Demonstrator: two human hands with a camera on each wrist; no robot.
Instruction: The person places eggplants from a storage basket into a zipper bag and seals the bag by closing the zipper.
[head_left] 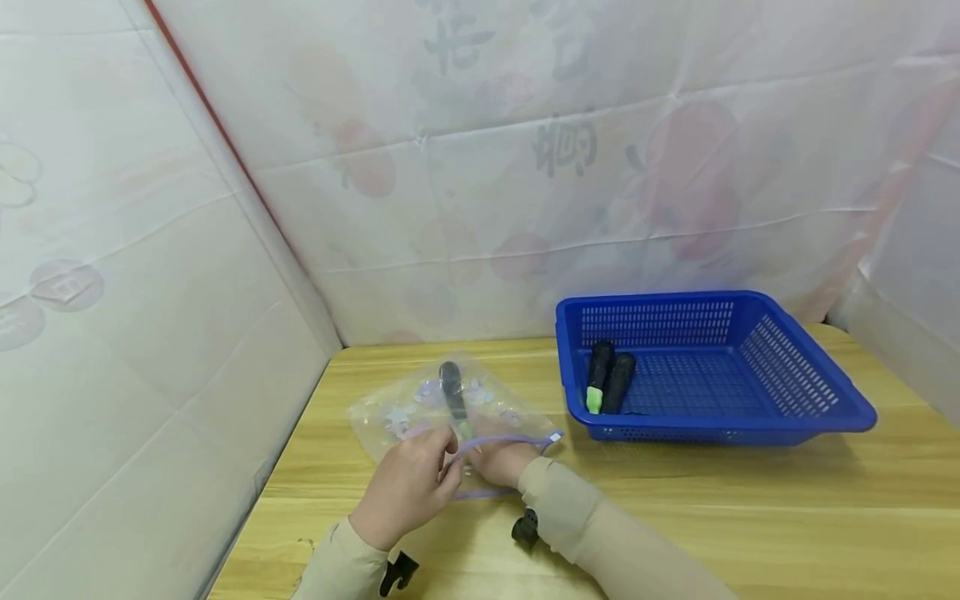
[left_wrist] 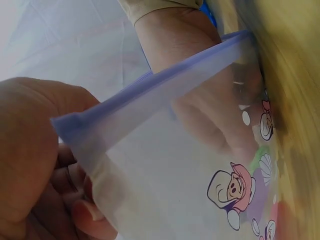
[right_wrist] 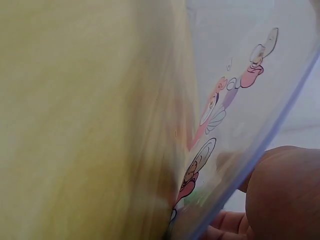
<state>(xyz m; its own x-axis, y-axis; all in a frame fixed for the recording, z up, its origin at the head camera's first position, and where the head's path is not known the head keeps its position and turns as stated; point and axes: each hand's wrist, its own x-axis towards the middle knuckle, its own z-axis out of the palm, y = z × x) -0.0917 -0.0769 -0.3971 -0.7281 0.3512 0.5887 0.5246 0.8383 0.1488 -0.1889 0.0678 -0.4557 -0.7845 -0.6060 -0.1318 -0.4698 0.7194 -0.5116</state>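
Observation:
A clear zip bag (head_left: 382, 404) with a purple seal and printed cartoon figures lies on the wooden table, its mouth held apart. My left hand (head_left: 411, 479) grips the bag's edge at the seal; the left wrist view shows the purple seal (left_wrist: 112, 102) beside the thumb. Through the mouth, my right hand (head_left: 495, 460) reaches inside, its fingers at the light green end of a dark eggplant (head_left: 452, 387). The eggplant's rounded end points away from me. Printed film partly hides the right fingers (left_wrist: 227, 122) in the left wrist view.
On the right stands a blue perforated basket (head_left: 802, 337). Two dark eggplants, one with a green end (head_left: 595, 400) and another (head_left: 618, 383), lie at its left side. White printed cloth (head_left: 465, 208) walls the table at the back and sides.

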